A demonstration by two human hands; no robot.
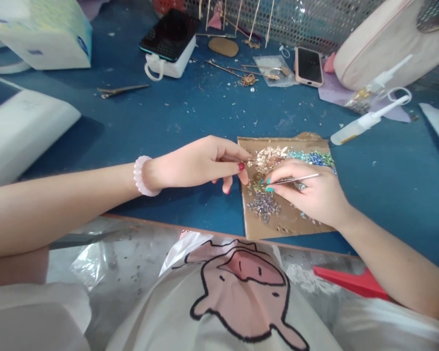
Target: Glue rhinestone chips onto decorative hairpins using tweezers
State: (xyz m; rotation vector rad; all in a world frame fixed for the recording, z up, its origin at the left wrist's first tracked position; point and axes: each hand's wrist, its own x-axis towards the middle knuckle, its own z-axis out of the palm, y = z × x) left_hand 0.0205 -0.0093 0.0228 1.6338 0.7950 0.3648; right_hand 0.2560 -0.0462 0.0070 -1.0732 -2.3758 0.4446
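Observation:
A square of brown cardboard (289, 226) lies near the table's front edge, strewn with small rhinestones in gold, teal, blue and green. A heap of greyish-purple rhinestones (265, 206) sits at its lower left. My left hand (214, 163), with red nails, reaches over the cardboard's left edge, thumb and index finger pinched on a gold leaf-like ornament (269, 157). In my right hand (307, 192), with teal nails, thin metal tweezers (296, 179) are pinched. Their tips are hidden behind my fingers, low over the gold-green stones.
At the back are a black phone (171, 34) on a white box, a pink-cased phone (309, 67), a small plastic bag (275, 70) and wire-stemmed gold pieces (248, 79). Scissors (122, 89) lie back left. A needle-tipped glue bottle (364, 122) lies to the right, a tissue pack (47, 39) at far left.

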